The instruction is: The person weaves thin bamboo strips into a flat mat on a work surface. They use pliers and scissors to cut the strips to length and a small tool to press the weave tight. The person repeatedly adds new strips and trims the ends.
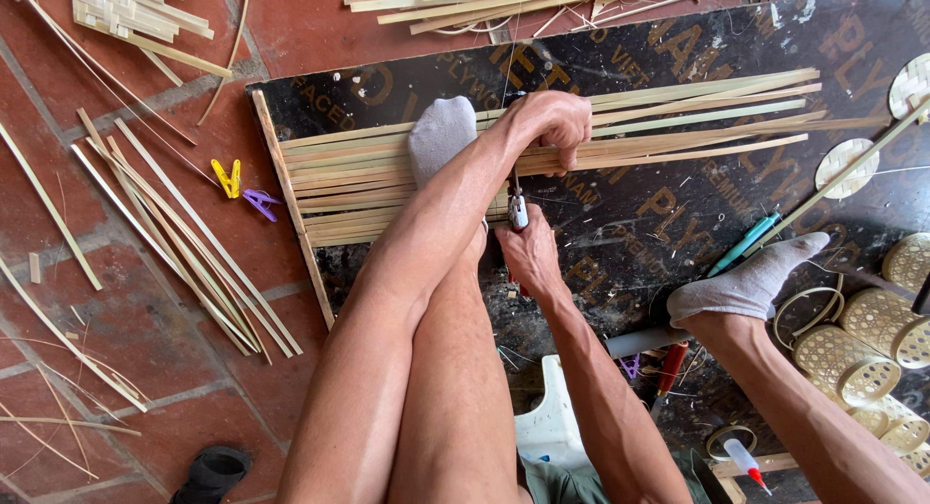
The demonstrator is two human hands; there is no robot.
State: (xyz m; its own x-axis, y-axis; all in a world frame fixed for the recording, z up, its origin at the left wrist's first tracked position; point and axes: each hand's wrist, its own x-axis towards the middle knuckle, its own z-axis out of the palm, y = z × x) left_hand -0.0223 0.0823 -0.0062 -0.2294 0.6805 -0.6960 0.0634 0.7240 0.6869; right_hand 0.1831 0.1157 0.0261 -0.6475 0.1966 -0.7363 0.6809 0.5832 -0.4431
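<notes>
- Bare legs fill the lower centre of the view; the person sits low, with a grey-socked foot [441, 136] planted on the bamboo strips [620, 126] and the other socked foot [751, 283] resting on the board's right half.
- Bamboo strips lie side by side across the upper half of the dark plywood board [659, 39], running from a cross strip [291, 204] at the board's left edge out towards its right edge.
- Left hand [550, 122] is closed over the strips near the board's middle, pressing them flat.
- Right hand [528, 257] is closed around a small metal-tipped tool [518, 212] just below the strips' near edge; the tool's kind cannot be told.
- Handling judgement: the strips look thin, light and springy along their length, stiff enough edgewise, likely to split or splinter at the ends. Best taken flat, mid-length, with pressure from above; the loose right ends fan apart.
- Nearby: more strips [184, 223] loose on the brick floor [58, 175], yellow clip [229, 178], purple clip [260, 202], small woven baskets [852, 354] at the right edge, a glue bottle [744, 460].
</notes>
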